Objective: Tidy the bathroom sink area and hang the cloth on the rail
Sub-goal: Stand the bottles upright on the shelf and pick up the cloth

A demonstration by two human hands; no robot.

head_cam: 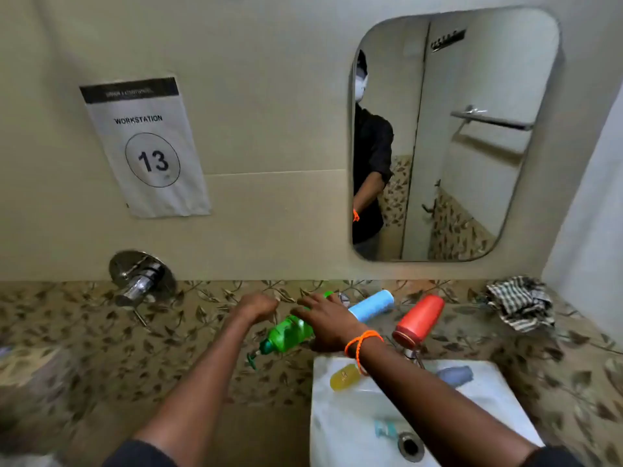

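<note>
left hand [258, 306] at frame centre is curled into an empty fist; just right of it the right hand [328, 323] lies spread over the tipped green pump bottle [290, 333], not visibly closed on it. best to grip its body, stand it upright by the wall, clear of the blue cylinder [371, 306]. cloth [519, 303] sits crumpled at far right; no rail seen except in the mirror [472, 129].

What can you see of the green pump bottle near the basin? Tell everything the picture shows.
The green pump bottle looks like translucent plastic with a darker green pump head. It lies tipped on its side, the pump pointing down-left, by the left edge of the white sink. The right hand rests over its upper end; the left hand, fisted, appears clear of it.
</note>
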